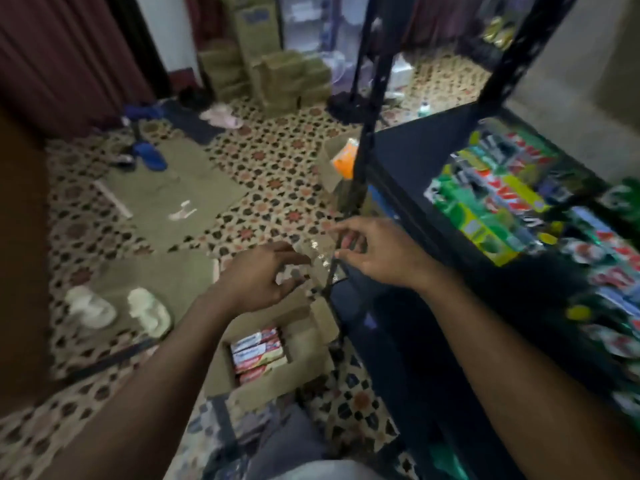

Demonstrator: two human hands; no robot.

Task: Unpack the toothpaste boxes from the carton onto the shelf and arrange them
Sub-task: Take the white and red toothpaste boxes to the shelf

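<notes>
While the left hand (256,278) and right hand (377,251) pinch a crinkly clear plastic scrap (320,251) between them, red-and-white cardboard toothpaste boxes (258,355) lie packed in the open brown carton (277,380) below; they look light and stiff, so I'd grasp their long sides.

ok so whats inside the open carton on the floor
Red-and-white toothpaste boxes lie side by side in the carton, about four showing. Any layers beneath them are covered. The left hand and right hand pinch clear film above.
</notes>
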